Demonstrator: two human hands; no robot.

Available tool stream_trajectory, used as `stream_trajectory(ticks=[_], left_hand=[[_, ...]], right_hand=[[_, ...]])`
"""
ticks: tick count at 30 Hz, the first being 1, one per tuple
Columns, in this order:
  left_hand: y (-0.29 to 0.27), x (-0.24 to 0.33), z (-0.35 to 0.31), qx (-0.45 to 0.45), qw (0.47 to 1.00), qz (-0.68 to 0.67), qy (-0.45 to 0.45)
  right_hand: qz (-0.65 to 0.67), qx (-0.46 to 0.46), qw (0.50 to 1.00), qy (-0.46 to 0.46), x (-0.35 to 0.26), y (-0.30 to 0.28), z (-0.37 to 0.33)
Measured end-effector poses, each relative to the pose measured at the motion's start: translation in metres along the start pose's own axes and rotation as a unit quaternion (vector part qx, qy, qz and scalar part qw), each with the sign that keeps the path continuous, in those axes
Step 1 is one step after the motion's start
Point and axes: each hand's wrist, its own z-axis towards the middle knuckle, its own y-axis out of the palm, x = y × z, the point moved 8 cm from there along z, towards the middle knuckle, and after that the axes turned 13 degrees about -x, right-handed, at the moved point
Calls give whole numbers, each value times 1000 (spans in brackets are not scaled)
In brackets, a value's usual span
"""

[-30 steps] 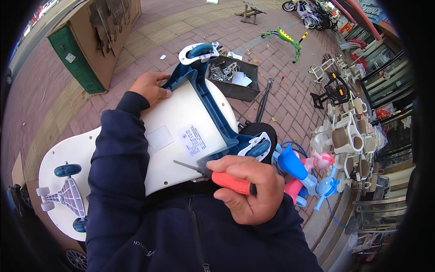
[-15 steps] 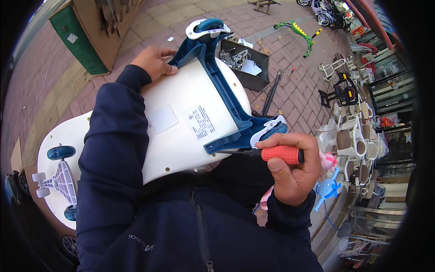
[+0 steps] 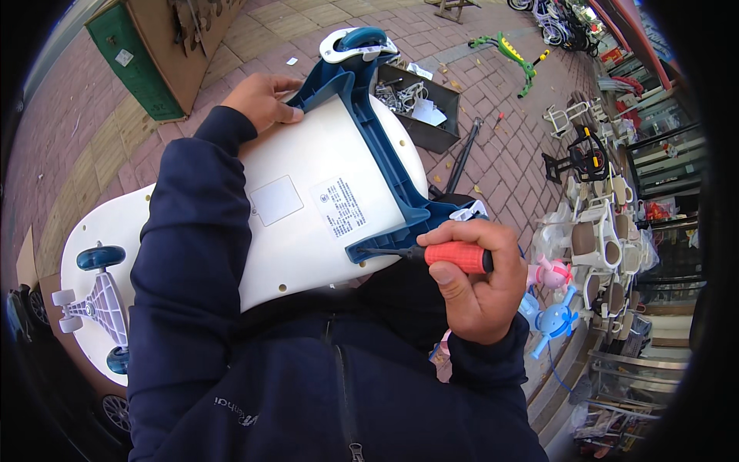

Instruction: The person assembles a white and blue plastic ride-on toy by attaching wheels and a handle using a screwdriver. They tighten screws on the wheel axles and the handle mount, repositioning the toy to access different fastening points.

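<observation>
Upside down in front of me lies a white ride-on swing car [image 3: 296, 246], its underside facing up. A dark blue wheel bracket [image 3: 379, 154] spans its far-right end, with a caster wheel [image 3: 362, 38] at the top. My left hand [image 3: 265, 104] is closed on the bracket's upper-left corner and the body's edge. In my right hand [image 3: 489, 296] is a red-handled screwdriver [image 3: 456, 257]. Its shaft points left, and the tip meets the bracket's lower-left corner, near a screw hole. The second caster is mostly hidden behind my right hand.
A black metal toolbox [image 3: 443, 142] with loose hardware sits on the brick paving beyond the car, a dark bar [image 3: 464, 158] beside it. A green box [image 3: 138, 65] stands upper left. A green scooter-like toy [image 3: 508, 58] and stacked child seats [image 3: 593, 239] are to the right.
My right hand and the screwdriver have moved left, and the tip has gone to the bracket's corner. My left hand keeps its hold.
</observation>
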Motion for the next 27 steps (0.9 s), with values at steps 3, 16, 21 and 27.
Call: stream_trajectory(ticks=[3,16,21,27], left_hand=[[0,-1,0,0,1000,-5,1],[-1,2,-3,0,1000,10,14],[0,0,1,6,999,23,29],[-1,-1,3,7,999,40,33]], right_hand=[[-37,-58,998,-6,-8,2,4],[-28,-123,992,-13,-14,6,10],[-177,-9,981,75,-8,7,0],[-159,-29,987,-8,-12,12,-1]])
